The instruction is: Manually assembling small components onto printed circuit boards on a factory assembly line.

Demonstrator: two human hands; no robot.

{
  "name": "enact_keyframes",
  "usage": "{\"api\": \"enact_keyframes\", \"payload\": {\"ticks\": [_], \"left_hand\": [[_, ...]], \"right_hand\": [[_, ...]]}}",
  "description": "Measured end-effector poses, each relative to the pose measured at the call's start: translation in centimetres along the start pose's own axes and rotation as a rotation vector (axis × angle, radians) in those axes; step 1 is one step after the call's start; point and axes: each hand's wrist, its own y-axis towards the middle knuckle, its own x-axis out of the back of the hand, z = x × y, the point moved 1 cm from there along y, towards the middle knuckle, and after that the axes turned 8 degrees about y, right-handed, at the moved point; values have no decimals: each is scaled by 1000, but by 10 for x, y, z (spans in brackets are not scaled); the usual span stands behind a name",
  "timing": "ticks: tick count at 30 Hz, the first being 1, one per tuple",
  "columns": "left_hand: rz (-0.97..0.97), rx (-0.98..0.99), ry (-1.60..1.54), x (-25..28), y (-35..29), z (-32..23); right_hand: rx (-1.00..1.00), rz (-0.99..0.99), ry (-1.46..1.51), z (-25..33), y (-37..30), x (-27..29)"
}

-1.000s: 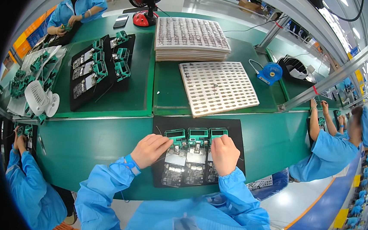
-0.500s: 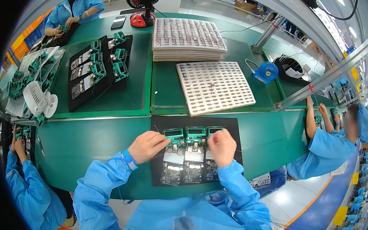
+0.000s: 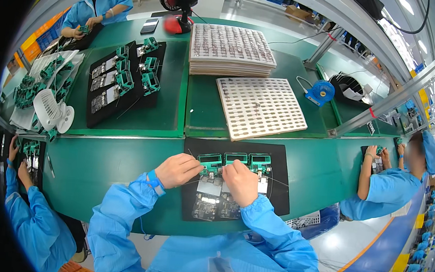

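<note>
Near the front edge of the green desk (image 3: 97, 167), a black mat (image 3: 279, 159) is carrying the left board (image 3: 208, 186), middle board (image 3: 230, 208) and right board (image 3: 263, 184) side by side, each with its green frame at the far end. So the left hand (image 3: 179, 171) is coming in from the left, fingertips bunched at the near left corner of the left board's frame, so that board is sitting just to the right of it. It's looking like a pinch, but I can't tell if anything's actually between the fingers. The right hand (image 3: 241, 182) is hovering or resting over the middle board, hiding a good bit of it, with its fingertips curling in close to where the left and middle frames are meeting. Fingers are drawn together there too, can't tell on what. The right board is lying just to the right of that hand. A blue wrist strap (image 3: 156, 182) is circling the left wrist. Past the mat, a white tray (image 3: 263, 111) with rows of slots is lying at a slant, and a blue fan (image 3: 321, 92) is standing right of it.
</note>
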Motion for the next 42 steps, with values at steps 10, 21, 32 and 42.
{"api": "enact_keyframes", "payload": {"ticks": [10, 21, 32, 42], "left_hand": [[56, -59, -15, 3, 12, 6], [-124, 552, -146, 6, 22, -30], [-133, 778, -213, 30, 19, -86], [159, 1279, -722, -29, -45, -61]], "right_hand": [[-173, -36, 167, -17, 12, -6], [-176, -10, 724, 1, 6, 31], [-263, -180, 664, -13, -45, 78], [-920, -101, -418, -163, -333, 130]]}}
